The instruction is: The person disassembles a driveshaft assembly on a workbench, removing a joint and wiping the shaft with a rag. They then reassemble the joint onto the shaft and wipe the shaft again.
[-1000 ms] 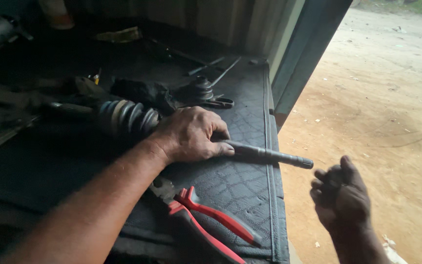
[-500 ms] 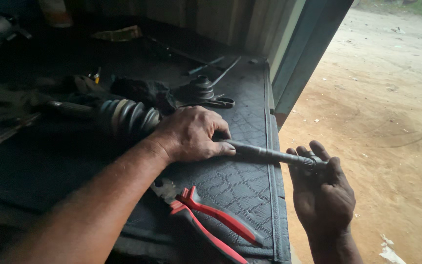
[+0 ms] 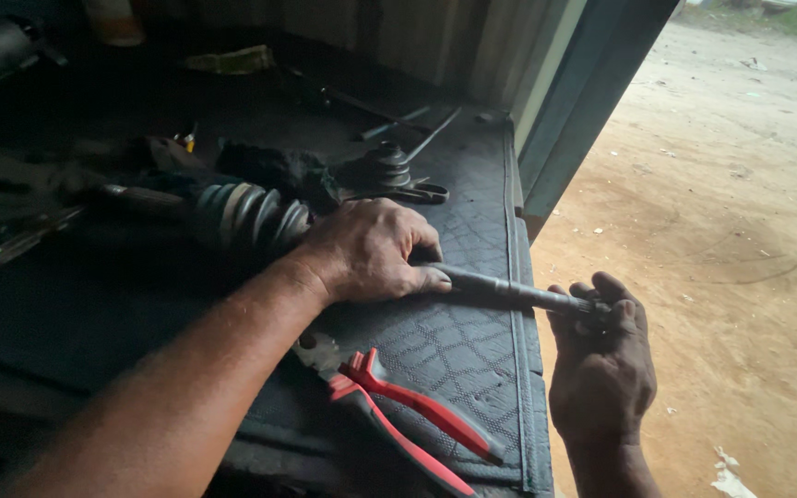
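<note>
Left hand (image 3: 366,251) mid-frame, fingers wrapped round steel shaft (image 3: 509,291), pinning it to worktop (image 3: 454,355). Right hand (image 3: 601,369) lower right, fingers closed round shaft's tip. Red-handled pliers (image 3: 408,415) below, lying loose.

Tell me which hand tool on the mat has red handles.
The pliers lying below the left hand, near the mat's front edge. The other tools, up by the back wall, are plain dark metal with no coloured grips.
</note>
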